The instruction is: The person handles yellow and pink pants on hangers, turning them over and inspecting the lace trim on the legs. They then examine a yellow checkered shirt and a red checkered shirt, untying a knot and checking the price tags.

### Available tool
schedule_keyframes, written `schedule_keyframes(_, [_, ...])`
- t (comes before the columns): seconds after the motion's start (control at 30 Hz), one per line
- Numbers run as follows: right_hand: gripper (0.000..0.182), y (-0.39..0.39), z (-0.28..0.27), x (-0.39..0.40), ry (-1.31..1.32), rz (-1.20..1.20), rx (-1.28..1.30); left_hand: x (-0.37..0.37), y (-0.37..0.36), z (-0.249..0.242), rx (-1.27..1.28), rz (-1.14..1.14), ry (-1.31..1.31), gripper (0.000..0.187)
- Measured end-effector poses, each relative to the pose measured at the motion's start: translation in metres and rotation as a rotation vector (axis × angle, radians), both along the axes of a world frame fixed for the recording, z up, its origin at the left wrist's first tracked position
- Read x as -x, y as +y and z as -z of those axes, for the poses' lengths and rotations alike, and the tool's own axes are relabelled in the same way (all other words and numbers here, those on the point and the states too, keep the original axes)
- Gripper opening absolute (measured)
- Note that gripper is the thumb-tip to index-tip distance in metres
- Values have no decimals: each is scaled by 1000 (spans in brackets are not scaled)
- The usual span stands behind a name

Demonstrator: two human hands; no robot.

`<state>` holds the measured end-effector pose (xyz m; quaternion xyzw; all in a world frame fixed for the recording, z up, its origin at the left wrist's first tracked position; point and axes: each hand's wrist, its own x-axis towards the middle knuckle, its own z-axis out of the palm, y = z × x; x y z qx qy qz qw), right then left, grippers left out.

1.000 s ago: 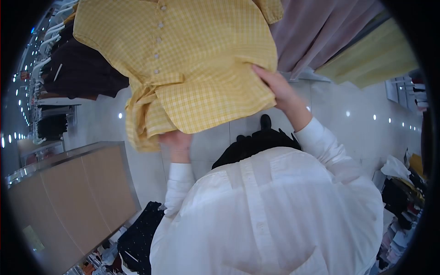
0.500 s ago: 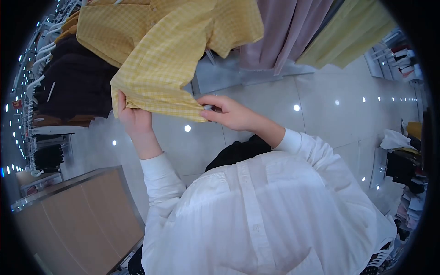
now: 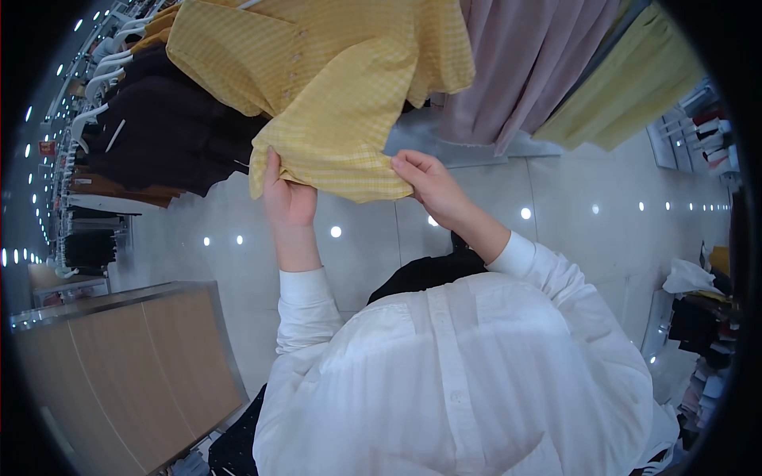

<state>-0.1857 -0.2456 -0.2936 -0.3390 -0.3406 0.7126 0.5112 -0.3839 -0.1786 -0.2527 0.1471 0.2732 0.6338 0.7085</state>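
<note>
A yellow gingham shirt (image 3: 341, 103) hangs at the top of the head view, buttons down its front. My left hand (image 3: 291, 197) is closed on the left part of its lower hem, thumb on top of the cloth. At the right corner of the same hem, my right hand (image 3: 435, 187) pinches the fabric between thumb and fingers. The hem is stretched between both hands. Fingers under the cloth are hidden.
Dark garments (image 3: 171, 119) hang on white hangers at the left. Pink cloth (image 3: 516, 71) and a pale yellow garment (image 3: 623, 87) hang at the right. A wood-panelled counter (image 3: 135, 373) stands lower left, and folded clothes (image 3: 706, 317) lie far right. The tiled floor (image 3: 357, 262) shines.
Both hands and the shirt's hem have shifted right in view. The right hand has turned, and a small pale thing seen at its fingers no longer shows. Both hands still hold the hem.
</note>
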Motion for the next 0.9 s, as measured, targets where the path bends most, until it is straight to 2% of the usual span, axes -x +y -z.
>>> schedule_keyframes(0.07, [16,3,-2,-2,-14,-31,-30,-10,-7,-5,6,-6,38,36])
schedule_keyframes(0.13, [21,2,-22,-3,163,71,38,-16,-15,-9,19,-13,81,37])
schedule_keyframes(0.17, [21,2,-25,-7,164,63,43,-17,-19,-9,11,-4,69,38])
schedule_keyframes(0.23, [34,5,-26,-21,223,54,-33,-16,-27,-10,6,0,56,39])
schedule_keyframes(0.27, [34,5,-28,-26,222,50,-29,-15,-32,-10,-4,36,-6,41])
schedule_keyframes(0.33, [46,6,-34,-35,267,88,-63,-14,-42,-11,-9,72,-68,44])
schedule_keyframes(0.4, [49,4,-47,-43,283,118,-59,-18,-52,-13,-129,246,-191,48])
schedule_keyframes(0.43, [52,3,-50,-47,300,143,-63,-21,-57,-16,-127,241,-189,48])
schedule_keyframes(0.6, [50,7,-45,-57,237,270,-64,-27,-66,-16,-241,323,99,45])
schedule_keyframes(0.7, [47,8,-35,-60,223,321,-8,-31,-71,-9,-316,380,146,47])
schedule_keyframes(0.83, [41,3,-32,-64,266,293,55,-33,-75,-4,-328,421,74,50])
schedule_keyframes(0.9, [40,-2,-36,-66,237,281,64,-34,-75,-7,-267,363,-24,57])
